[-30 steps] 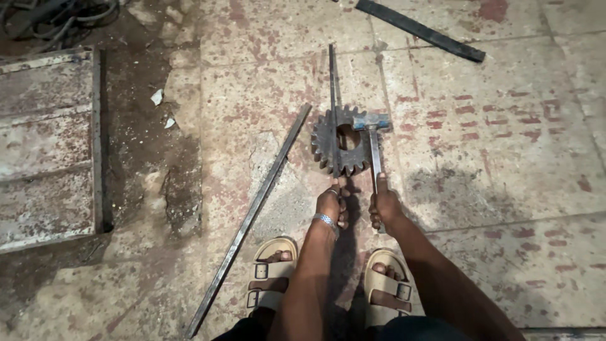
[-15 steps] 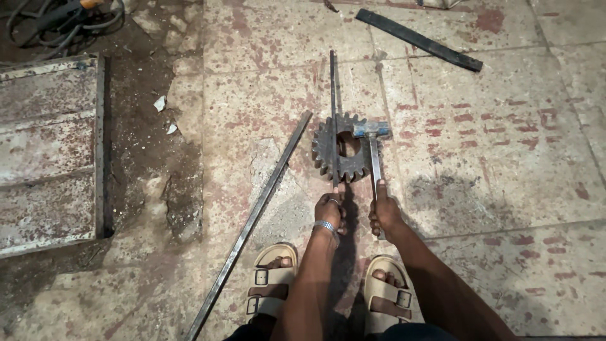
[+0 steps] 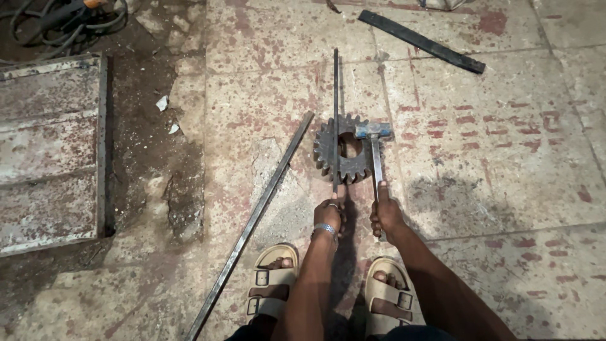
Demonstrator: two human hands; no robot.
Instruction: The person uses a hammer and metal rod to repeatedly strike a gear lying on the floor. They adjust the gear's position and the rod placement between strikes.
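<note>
Rod (image 3: pixel 336 113) points away, apparently across gear (image 3: pixel 344 149).

Warm, dim light falls from above and slightly behind, giving the worn, red-flecked concrete floor (image 3: pixel 480 164) a yellowish cast. The toothed dark steel gear wheel (image 3: pixel 344 150) lies in the best-lit, sharpest patch. Just below it, a soft dark shadow spreads between the forearms, and a fainter one lies to its lower right. Left of the gear the ground darkens toward the rusty metal panel (image 3: pixel 47 151). No glare; the corners look slightly soft and stretched.
</note>
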